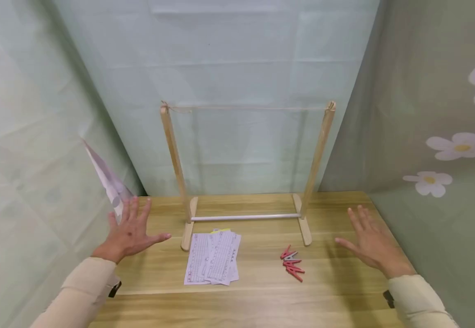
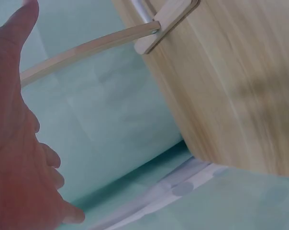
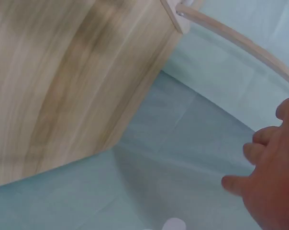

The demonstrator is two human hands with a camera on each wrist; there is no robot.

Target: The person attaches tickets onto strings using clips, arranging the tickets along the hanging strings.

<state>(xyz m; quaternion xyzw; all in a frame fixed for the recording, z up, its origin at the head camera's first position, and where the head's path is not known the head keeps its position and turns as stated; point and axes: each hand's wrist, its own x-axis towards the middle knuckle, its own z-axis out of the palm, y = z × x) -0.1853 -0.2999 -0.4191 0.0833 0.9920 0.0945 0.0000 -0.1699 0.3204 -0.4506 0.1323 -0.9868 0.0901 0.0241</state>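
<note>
Over the table's left side my left hand (image 1: 128, 232) is held out with fingers spread, holding nothing. My right hand (image 1: 370, 241) hovers over the right side, also spread and holding nothing. Between them stands a wooden frame (image 1: 319, 155) with a string (image 1: 258, 108) tied across its top and a white rod (image 1: 245, 217) low down. Overlapping printed paper sheets (image 1: 221, 257) lie in front of its left foot. Right of them sits a small row of clothespins (image 1: 292, 264), several red and one grey. In the left wrist view, the left thumb and fingertips stand apart.
The wooden table (image 1: 262, 305) ends at pale green curtains (image 1: 254, 54) at the back and sides. White flowers (image 1: 461, 146) are printed on the right curtain. A pale folded flap (image 1: 108, 182) sticks up behind the left hand.
</note>
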